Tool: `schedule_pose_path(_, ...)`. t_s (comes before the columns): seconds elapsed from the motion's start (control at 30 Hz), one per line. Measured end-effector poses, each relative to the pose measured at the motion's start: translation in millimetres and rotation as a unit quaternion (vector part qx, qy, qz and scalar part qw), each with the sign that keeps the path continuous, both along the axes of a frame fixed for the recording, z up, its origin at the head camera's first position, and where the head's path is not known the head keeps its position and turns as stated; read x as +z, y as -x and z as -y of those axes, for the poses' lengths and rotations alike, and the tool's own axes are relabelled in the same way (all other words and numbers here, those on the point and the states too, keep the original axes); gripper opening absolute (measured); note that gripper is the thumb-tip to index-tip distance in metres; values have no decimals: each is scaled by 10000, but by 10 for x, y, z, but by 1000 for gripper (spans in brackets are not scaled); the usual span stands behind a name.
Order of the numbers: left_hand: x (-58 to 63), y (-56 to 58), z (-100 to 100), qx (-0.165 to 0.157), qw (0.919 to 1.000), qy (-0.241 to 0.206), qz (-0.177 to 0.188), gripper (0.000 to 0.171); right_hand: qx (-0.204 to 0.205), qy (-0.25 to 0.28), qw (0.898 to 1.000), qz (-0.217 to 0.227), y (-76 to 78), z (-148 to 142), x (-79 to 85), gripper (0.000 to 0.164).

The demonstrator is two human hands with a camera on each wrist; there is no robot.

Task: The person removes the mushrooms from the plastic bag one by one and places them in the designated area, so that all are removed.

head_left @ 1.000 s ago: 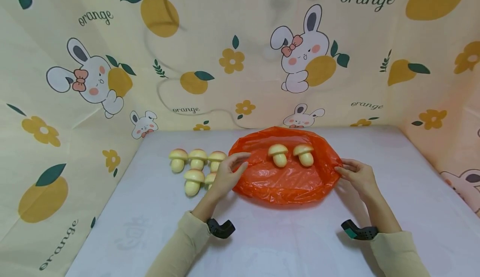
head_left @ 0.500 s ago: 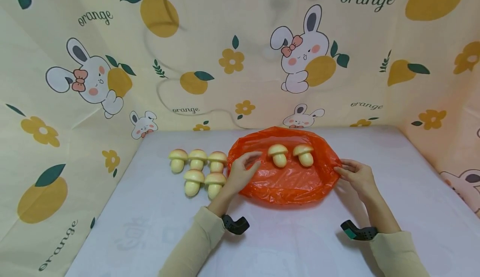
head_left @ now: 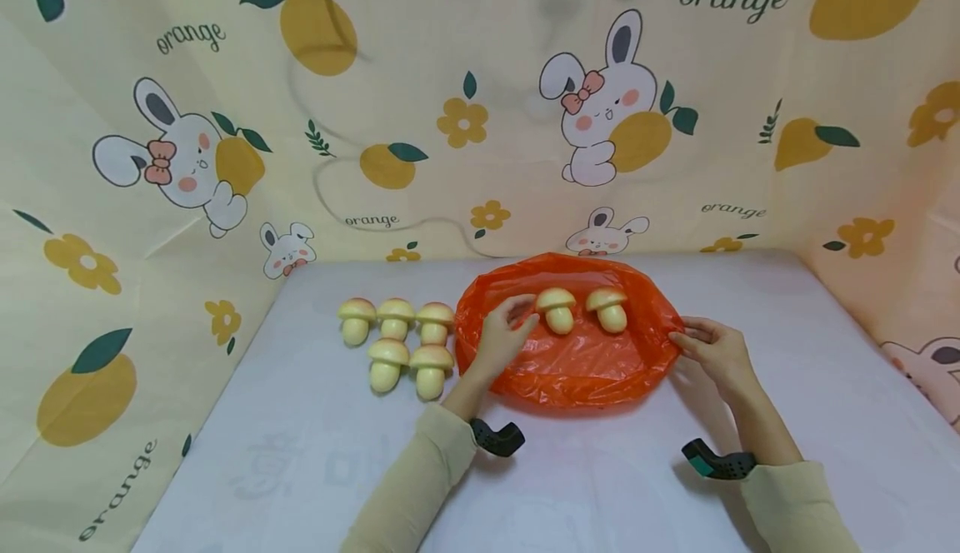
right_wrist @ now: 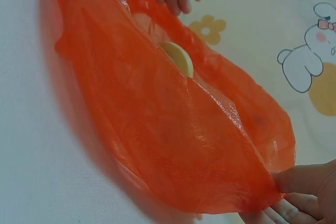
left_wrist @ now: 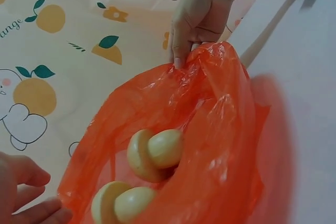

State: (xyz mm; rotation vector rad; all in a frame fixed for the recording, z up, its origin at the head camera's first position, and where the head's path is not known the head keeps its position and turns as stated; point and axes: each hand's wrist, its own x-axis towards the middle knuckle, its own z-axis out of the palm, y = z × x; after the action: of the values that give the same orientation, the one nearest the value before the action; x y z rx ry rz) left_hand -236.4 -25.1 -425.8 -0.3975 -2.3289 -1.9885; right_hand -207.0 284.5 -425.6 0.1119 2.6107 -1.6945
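Observation:
An orange-red plastic bag [head_left: 581, 370] lies with its mouth spread wide on the table. Two pale yellow toy mushrooms, a left one [head_left: 558, 313] and a right one [head_left: 609, 311], rest in it. Over the bag's left side my left hand [head_left: 504, 338] reaches in, thumb and fingers parted with nothing between them, close beside the left mushroom. Between thumb and fingers, my right hand [head_left: 718, 353] pinches the bag's right rim; the right wrist view shows this grip on the plastic [right_wrist: 210, 145]. There, the bag wall hides most of the mushrooms.
Left of the bag, several more toy mushrooms [head_left: 387, 364] stand in two rows on the white tabletop [head_left: 585, 486]. A printed cloth [head_left: 480, 178] with rabbits and oranges rises behind and at both sides. Both wrists wear black camera mounts [head_left: 498, 438].
My left hand has moved right, from the bag's left rim over its inside toward the left mushroom, uncovering mushrooms on the table. The right hand keeps its place on the rim.

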Motion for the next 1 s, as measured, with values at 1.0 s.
schedule_pose_path(1.0,-260,239,-583,1785,9802,476,711,59,45,-4,10000,31,8,5,-14,57)
